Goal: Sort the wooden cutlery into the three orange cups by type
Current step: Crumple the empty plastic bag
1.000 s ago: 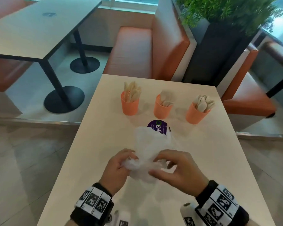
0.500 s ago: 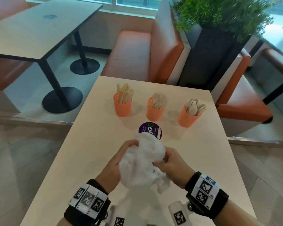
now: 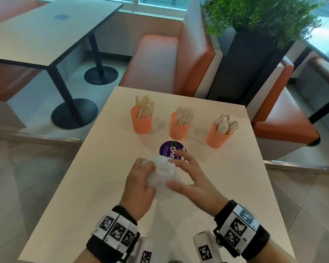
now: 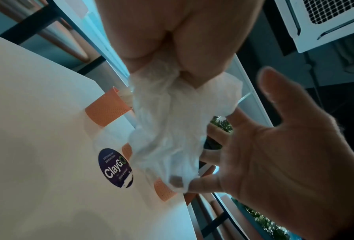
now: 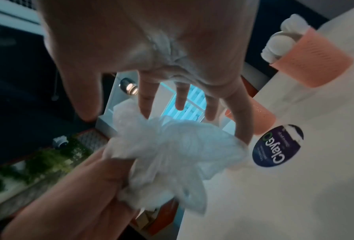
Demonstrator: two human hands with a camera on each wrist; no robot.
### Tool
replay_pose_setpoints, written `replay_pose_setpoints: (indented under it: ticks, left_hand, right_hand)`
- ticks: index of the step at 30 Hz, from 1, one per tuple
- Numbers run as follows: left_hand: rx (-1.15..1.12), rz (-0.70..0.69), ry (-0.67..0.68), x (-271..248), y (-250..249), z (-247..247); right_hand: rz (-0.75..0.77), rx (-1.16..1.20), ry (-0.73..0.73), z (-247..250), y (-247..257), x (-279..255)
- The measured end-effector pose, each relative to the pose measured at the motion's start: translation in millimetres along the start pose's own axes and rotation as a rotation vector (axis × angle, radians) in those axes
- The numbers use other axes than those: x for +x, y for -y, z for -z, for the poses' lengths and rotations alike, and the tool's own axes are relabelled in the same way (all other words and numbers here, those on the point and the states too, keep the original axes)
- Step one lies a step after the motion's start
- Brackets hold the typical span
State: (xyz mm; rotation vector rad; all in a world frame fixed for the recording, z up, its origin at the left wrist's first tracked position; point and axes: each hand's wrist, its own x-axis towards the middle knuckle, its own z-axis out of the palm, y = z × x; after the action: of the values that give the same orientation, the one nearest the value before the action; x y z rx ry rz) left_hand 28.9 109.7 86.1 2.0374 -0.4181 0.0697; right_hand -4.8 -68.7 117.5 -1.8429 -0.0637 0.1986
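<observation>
Left hand [image 3: 139, 184] grips plastic bag [image 3: 162, 177] over café table [image 3: 103, 168].

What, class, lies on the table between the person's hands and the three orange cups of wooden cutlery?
Only a flat round purple sticker on the table; nothing upright blocks the way. But the left hand grips a crumpled white plastic bag, and the right hand is spread open against it. The three orange cups stand beyond, already filled.

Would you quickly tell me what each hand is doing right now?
Left hand: fingers curled round the crumpled white plastic bag, gripping it.
Right hand: open, fingers spread, touching the bag.
</observation>
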Motion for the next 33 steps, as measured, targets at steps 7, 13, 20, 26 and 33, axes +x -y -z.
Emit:
replay_pose_setpoints:
  ticks: [7, 13, 20, 26, 33]
  left_hand:
    - [-0.55, 0.143, 0.449, -10.4, -16.8, 22.8]
    - [-0.49, 0.203, 0.43, -7.0, -18.8, 24.7]
    - [-0.368, 0.214, 0.144, -1.7, -11.7, 13.7]
    - [-0.343, 0.08, 0.145, -2.5, -20.0, 1.7]
    - [-0.711, 0.229, 0.511, 2.5, -26.5, 11.0]
  right_hand:
    - [-0.085, 0.2, -0.111, 8.8, -18.2, 5.9]
    - [0.013, -0.002, 0.021, 23.6, -19.0, 11.1]
    - [-0.059, 0.272, 0.069, 20.3, -6.2, 0.9]
    - [-0.097, 0.25, -0.149, -2.2, -9.4, -4.5]
    - [-0.135, 0.249, -0.305, 2.8, -19.1, -3.0]
